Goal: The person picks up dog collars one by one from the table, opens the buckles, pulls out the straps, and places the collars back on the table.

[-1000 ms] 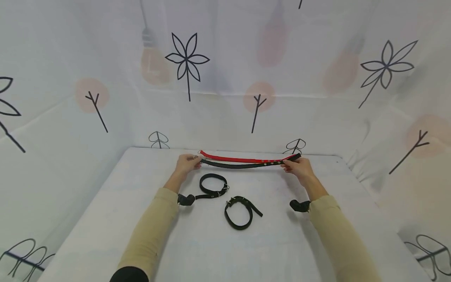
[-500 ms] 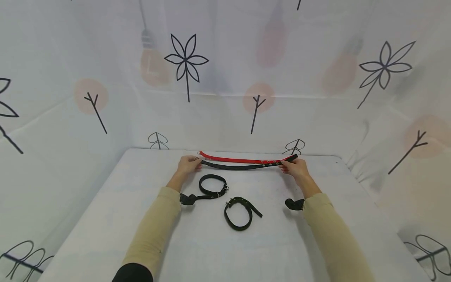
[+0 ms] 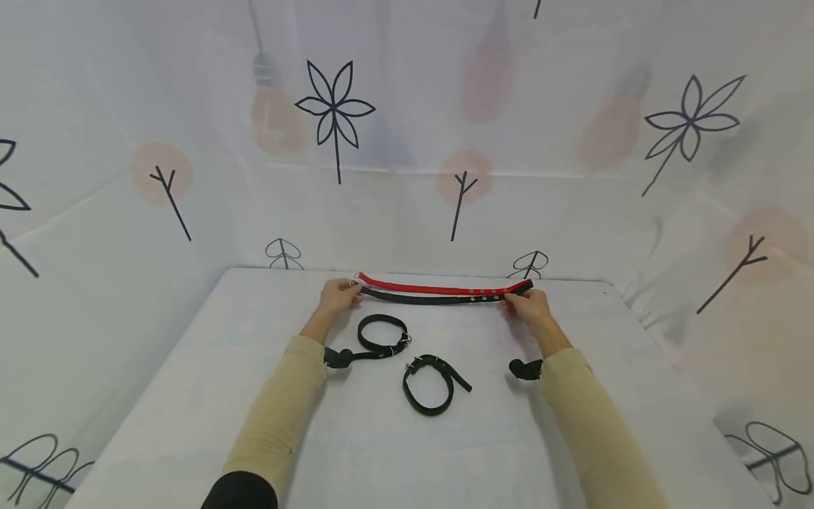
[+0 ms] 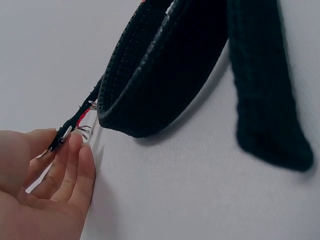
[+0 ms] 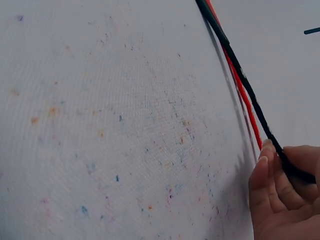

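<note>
A long black collar (image 3: pixel 426 300) with metal-ringed holes stretches sideways near the table's far edge. My left hand (image 3: pixel 335 295) pinches its buckle end; the metal buckle shows between thumb and fingers in the left wrist view. At the other end, my right hand (image 5: pixel 287 192) pinches the holed part, and the collar's tip sticks out past it. A red collar (image 3: pixel 420 288) lies just behind the black one, nearly parallel to it. Closer to me rest two buckled black collars, one coiled collar (image 3: pixel 384 349) on the left and another looped collar (image 3: pixel 432 411) nearer the middle.
All of this is on a white table (image 3: pixel 407 466), with small coloured specks on its surface. A patterned white cloth (image 3: pixel 407 212) hangs behind the far edge. Black wrist mounts (image 3: pixel 525 369) jut inward from both sleeves.
My right hand has shifted slightly left, bringing the black collar's tip with it. My left hand has stayed nearly still, and the two looped collars have not moved.
</note>
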`<state>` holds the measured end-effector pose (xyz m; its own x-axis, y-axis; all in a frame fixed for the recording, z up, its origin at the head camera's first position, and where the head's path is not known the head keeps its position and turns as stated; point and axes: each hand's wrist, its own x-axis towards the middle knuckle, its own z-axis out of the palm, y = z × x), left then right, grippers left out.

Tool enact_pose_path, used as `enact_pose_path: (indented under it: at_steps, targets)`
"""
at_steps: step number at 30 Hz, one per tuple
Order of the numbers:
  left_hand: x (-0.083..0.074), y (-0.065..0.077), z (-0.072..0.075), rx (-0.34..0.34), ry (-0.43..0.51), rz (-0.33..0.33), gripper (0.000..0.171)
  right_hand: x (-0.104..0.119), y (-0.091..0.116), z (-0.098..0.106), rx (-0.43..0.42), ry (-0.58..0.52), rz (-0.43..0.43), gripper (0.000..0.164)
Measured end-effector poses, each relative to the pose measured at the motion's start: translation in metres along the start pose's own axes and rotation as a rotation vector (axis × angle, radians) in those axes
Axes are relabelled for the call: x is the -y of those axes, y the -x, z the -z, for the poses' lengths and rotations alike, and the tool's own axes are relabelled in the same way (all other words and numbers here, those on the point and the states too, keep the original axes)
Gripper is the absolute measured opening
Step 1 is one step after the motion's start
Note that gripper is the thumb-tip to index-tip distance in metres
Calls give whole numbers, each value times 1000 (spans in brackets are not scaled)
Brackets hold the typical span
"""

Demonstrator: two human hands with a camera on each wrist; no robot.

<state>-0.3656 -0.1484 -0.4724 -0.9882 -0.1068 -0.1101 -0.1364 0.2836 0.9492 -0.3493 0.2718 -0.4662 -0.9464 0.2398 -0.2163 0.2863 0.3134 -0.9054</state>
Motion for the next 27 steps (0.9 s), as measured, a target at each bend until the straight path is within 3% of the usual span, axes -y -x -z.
enact_pose_path:
  at_steps: [5,9,18,27]
  targets:
    - [2,0,6,14,-74,-1,37,-6,-1,1,6,51,-55,42]
    - [2,4,15,-2,-174,-16,40,-8,1,4,2,72,-37,42]
    - [-6,21,39,18,-247,-158,44,-3,16,18,-71,295,121,35]
    - [-9,43,53,133,-295,-217,37,5,35,19,12,407,238,40]
